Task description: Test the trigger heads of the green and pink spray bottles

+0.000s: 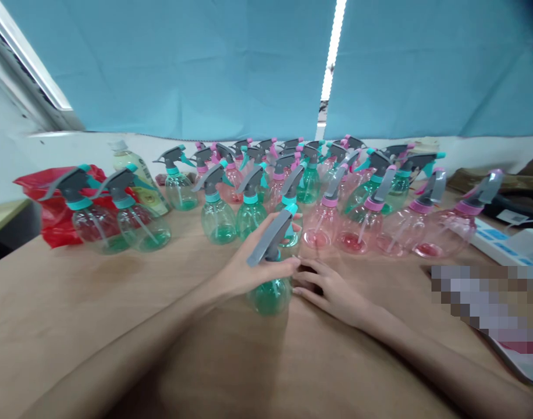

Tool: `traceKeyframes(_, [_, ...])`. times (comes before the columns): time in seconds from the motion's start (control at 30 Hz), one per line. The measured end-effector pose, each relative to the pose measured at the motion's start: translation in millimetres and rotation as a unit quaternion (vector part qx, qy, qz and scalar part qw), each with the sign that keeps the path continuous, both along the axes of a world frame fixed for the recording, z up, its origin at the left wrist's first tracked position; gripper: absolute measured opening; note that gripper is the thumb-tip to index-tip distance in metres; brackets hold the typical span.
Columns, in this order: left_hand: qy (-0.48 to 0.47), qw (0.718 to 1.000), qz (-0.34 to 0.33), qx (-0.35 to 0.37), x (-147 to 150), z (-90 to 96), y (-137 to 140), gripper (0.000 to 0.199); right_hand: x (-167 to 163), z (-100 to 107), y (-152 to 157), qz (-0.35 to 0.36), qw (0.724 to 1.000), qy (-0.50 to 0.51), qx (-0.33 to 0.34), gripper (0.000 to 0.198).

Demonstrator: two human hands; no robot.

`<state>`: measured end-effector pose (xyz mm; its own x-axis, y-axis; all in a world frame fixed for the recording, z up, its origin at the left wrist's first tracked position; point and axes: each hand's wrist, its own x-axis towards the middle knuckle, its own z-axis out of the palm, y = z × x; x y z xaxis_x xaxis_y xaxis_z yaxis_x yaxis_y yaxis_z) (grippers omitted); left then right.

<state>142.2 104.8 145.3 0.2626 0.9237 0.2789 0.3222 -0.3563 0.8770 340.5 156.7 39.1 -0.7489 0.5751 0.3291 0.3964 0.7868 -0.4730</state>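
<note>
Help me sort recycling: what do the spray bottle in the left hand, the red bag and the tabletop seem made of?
Spray bottle: probably glossy plastic, since it is see-through green with bright highlights; glass remains possible.
Red bag: likely thin, shiny plastic film, judging by its creases.
Tabletop: smooth wood or wood-look laminate, from its light brown surface.

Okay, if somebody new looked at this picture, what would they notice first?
Probably the clear green plastic spray bottle with a grey trigger head, front and centre, its neck in the left-hand grip. Behind, a crowd of green and pink plastic spray bottles stretches across the light-brown table. The crumpled red plastic bag at far left and the broad blue sheet filling the upper background also stand out.
</note>
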Motion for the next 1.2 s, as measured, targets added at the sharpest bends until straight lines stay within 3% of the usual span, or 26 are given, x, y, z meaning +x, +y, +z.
traceKeyframes(0.07, [-0.001, 1.000, -0.027, 0.006, -4, -0.4, 1, 0.061, 0, 1, 0, 0.003, 1.000, -0.004, 0.000, 0.033])
traceKeyframes(0.27, [0.044, 0.998, -0.038, 0.013, -13, -0.7, 6, 0.057, 0, 0, 0, 0.003, 1.000, -0.002, 0.001, 0.033])
traceKeyframes(0.7, [-0.002, 0.999, 0.040, 0.020, 2, 4.9, -7, 0.028, 1, -2, 0, 0.009, 1.000, 0.000, -0.003, 0.030])
traceKeyframes(0.87, [-0.002, 0.997, 0.066, 0.039, 7, -3.3, -7, 0.030, 1, -2, 0, 0.005, 1.000, 0.004, 0.000, 0.031])
traceKeyframes(1.2, [-0.025, 0.998, 0.040, 0.041, 12, -2.8, -5, 0.037, 1, -2, 0, 0.001, 1.000, 0.013, 0.001, 0.031])
